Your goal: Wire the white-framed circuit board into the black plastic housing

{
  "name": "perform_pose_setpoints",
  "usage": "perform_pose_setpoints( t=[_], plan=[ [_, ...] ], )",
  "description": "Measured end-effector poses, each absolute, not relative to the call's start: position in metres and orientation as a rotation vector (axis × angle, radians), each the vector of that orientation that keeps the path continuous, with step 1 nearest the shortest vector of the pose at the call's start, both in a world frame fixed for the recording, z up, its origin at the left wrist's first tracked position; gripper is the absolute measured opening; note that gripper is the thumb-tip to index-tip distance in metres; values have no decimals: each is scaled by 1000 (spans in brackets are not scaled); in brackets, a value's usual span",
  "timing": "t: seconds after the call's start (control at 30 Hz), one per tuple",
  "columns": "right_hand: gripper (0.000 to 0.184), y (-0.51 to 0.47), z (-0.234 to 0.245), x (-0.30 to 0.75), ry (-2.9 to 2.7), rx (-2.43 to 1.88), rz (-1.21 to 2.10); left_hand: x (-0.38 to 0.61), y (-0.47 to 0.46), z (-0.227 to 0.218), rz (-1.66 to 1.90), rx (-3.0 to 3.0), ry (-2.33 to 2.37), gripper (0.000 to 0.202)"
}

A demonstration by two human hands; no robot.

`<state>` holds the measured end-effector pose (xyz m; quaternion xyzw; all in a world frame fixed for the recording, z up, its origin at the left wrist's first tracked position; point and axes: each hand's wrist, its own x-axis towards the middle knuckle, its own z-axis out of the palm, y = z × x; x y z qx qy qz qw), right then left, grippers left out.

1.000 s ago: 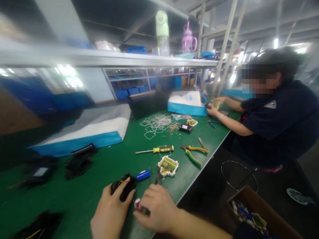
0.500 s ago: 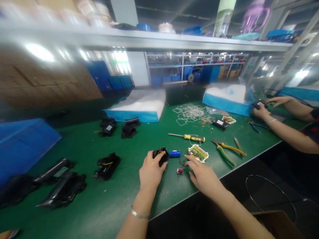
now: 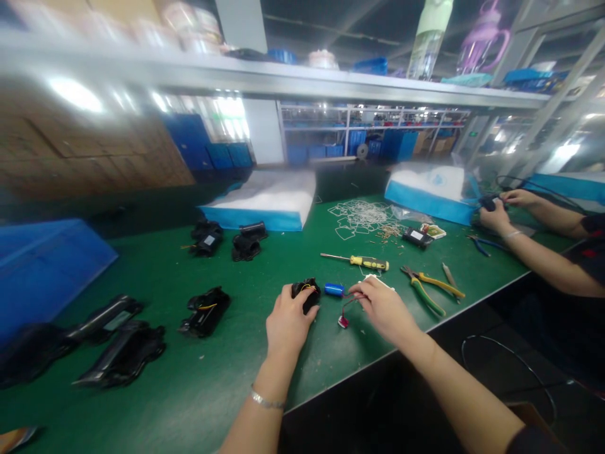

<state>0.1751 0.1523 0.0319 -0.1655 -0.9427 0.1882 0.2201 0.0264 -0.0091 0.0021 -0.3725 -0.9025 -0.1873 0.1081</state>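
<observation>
While left hand [image 3: 287, 320] clamps black housing [image 3: 306, 294], right hand [image 3: 385, 309] pinches red wire [image 3: 350, 301]

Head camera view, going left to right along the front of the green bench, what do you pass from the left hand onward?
left hand → black housing → blue cylinder → right hand → yellow-handled pliers → co-worker's forearm.

No text, brand or number can be read. The white-and-blue box [image 3: 432, 189] at the back of the counter [image 3: 265, 353] bears a blue round mark, perhaps a logo, too blurred to make out. The small black part [image 3: 416, 236] carries a pale label, illegible.
</observation>
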Motion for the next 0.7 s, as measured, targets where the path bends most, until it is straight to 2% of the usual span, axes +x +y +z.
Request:
perform_pose_setpoints(
  t=[0.1,0.27,0.5,0.7],
  plan=[
    [21,173,56,181,-2392,-425,700,26,-9,2,-558,-1094,-2670,37],
    [24,200,94,218,-1926,-607,1073,26,-8,4,-543,-1099,-2695,37],
    [20,211,133,319,-1576,-803,793,26,-6,8,-452,-1081,-2700,37],
    [21,221,111,432,-1675,-1149,656,22,-4,4,-357,-1079,-2716,43]
  ],
)
